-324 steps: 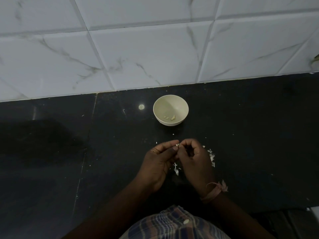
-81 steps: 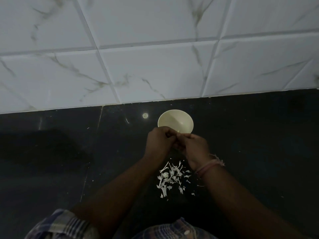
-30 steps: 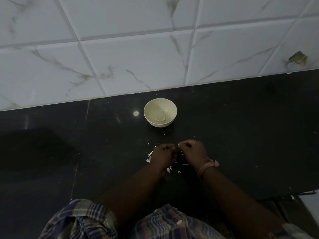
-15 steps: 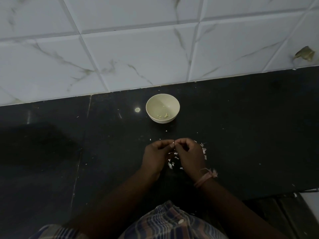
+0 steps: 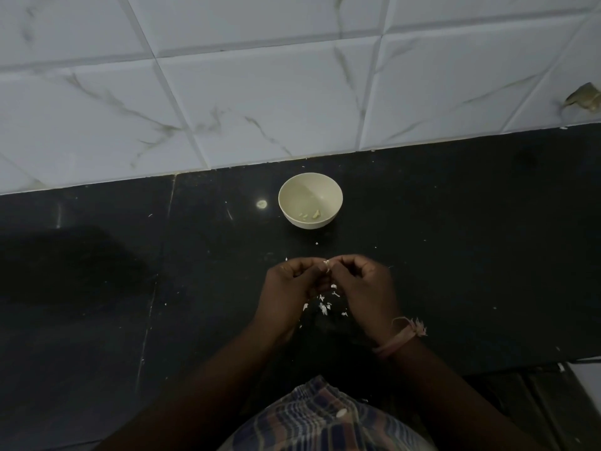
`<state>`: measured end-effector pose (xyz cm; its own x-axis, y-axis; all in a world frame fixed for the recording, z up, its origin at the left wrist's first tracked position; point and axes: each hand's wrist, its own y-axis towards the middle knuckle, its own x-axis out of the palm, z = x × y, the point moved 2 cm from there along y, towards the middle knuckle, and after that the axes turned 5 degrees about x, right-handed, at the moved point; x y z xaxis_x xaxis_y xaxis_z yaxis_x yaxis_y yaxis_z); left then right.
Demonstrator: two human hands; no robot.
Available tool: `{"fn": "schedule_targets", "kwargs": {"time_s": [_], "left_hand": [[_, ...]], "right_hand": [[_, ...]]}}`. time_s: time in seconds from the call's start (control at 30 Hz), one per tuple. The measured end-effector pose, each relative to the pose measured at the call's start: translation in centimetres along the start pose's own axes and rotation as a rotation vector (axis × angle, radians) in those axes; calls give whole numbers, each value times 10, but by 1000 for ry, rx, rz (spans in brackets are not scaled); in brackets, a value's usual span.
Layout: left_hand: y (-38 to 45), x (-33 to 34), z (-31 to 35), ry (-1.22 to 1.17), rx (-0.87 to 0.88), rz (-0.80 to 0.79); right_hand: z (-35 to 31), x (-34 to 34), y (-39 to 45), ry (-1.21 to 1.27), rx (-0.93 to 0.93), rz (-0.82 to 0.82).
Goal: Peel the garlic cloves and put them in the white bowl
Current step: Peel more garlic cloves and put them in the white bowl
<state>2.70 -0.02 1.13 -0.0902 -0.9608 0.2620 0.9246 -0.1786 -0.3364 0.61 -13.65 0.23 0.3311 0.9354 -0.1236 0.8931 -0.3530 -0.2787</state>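
Observation:
The white bowl [image 5: 310, 200] stands on the black counter near the tiled wall, with a few small pale garlic pieces [image 5: 311, 215] in its bottom. Below it my left hand [image 5: 291, 289] and my right hand [image 5: 364, 288] meet fingertip to fingertip above the counter. Between them they pinch a small pale garlic clove [image 5: 326, 264], mostly hidden by the fingers. White peel scraps [image 5: 325, 304] lie on the counter under and between my hands.
The black counter [image 5: 471, 255] runs left and right and ends at a white marble-look tiled wall [image 5: 260, 92]. A small brownish object [image 5: 583, 97] sits at the wall on the far right. The counter's front edge shows at lower right [image 5: 579, 361].
My hands came back from the bowl to a spot below it and keep working the clove between the fingertips. Over the last half second they barely moved.

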Motion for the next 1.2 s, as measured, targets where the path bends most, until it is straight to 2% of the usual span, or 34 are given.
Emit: {"fn": "schedule_targets", "kwargs": {"time_s": [0.17, 0.3, 0.5, 0.87, 0.97, 1.13, 1.2], "left_hand": [[3, 0, -11, -133, -101, -20], [7, -1, -21, -231, -183, -64], [23, 4, -35, -239, -291, -35], [62, 58, -67, 121, -305, -8], [64, 58, -70, 193, -296, 46], [56, 50, -72, 189, -302, 86], [51, 48, -75, 154, -345, 49]], "right_hand": [[10, 3, -4, 157, 117, -35], [20, 7, -5, 410, 227, -76], [31, -5, 1, 557, 320, -13], [49, -41, 19, 543, 422, 168], [57, -44, 18, 551, 448, 209], [64, -45, 15, 439, 426, 227], [65, -40, 15, 363, 391, 208]]}}
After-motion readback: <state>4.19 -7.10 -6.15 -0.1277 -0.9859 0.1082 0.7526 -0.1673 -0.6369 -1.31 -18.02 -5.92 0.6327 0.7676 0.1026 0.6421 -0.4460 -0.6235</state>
